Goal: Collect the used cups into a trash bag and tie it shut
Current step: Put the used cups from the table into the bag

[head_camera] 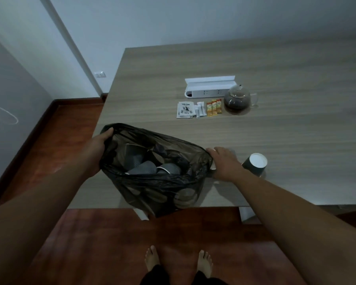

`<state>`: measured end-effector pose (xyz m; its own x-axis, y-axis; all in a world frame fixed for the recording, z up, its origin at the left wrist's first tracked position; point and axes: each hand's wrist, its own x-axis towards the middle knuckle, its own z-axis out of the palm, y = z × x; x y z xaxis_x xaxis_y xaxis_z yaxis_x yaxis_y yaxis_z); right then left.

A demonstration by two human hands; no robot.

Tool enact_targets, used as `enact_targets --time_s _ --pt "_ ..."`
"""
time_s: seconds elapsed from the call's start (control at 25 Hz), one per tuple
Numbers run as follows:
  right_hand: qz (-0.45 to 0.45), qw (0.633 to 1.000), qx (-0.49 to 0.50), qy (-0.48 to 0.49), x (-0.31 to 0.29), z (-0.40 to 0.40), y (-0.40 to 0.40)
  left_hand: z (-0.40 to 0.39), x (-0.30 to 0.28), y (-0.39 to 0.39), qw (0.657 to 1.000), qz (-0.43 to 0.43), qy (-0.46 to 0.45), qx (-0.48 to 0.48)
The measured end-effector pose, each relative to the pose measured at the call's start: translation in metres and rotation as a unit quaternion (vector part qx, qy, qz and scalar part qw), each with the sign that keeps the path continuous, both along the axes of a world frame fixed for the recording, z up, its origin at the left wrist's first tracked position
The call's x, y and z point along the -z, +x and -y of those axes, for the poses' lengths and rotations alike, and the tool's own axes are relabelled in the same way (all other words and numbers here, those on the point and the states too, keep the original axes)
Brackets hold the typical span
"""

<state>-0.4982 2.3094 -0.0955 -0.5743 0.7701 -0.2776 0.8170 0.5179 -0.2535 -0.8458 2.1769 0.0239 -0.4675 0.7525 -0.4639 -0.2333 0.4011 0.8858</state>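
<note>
2 bare feet (pixel 178 262) stand on the red-brown wooden floor (pixel 111 243) before the bench (pixel 275 68). At the bench's near edge hangs a black trash bag (pixel 158 186), its mouth held wide; several grey paper cups (pixel 150 167) lie inside. The left hand (pixel 100 145) grips the bag's left rim with curled fingers. The right hand (pixel 224 161) holds the right rim, fingers bent over it. Just beside that hand, a dark paper cup (pixel 254 163) lies tipped on the bench near the front edge. Farther in lie tea packets (pixel 185 110), white sachets (pixel 200 109), 3 orange sachets (pixel 214 107), a glass teapot (pixel 237 98) and a white power strip (pixel 208 93).
</note>
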Motion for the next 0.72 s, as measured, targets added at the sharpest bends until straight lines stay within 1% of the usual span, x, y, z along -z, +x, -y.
enact_targets --time_s 0.08,0.16,0.24,0.4,0.52,0.56,0.64,0.72 --pt "-0.027 0.999 0.021 -0.009 0.002 -0.006 -0.003 0.002 -0.002 -0.003 1.0 -0.014 -0.004 -0.008" --pt "-0.033 0.999 0.039 0.015 0.0 -0.011 -0.005 0.002 -0.003 -0.003 1.0 -0.014 -0.008 -0.011" --pt "-0.03 0.998 0.036 0.029 -0.002 -0.016 -0.008 -0.001 -0.003 -0.003 1.0 -0.009 -0.017 -0.009" --pt "-0.023 0.999 0.024 0.022 -0.003 -0.018 -0.016 -0.009 -0.003 -0.005 1.0 -0.009 -0.017 -0.003" --pt "-0.049 0.998 0.037 -0.001 -0.001 -0.018 -0.022 -0.015 -0.002 -0.006 1.0 0.003 -0.012 0.002" --pt "-0.067 0.996 0.061 -0.014 -0.001 -0.018 -0.022 -0.016 -0.001 -0.007 1.0 0.004 -0.015 0.003" --pt "-0.125 0.982 0.141 -0.022 -0.004 -0.019 -0.021 -0.018 -0.003 -0.008 1.0 -0.001 -0.022 0.003" --pt "-0.2 0.947 0.251 0.006 -0.018 -0.021 -0.019 -0.02 -0.003 -0.009 1.0 -0.006 -0.024 0.001"
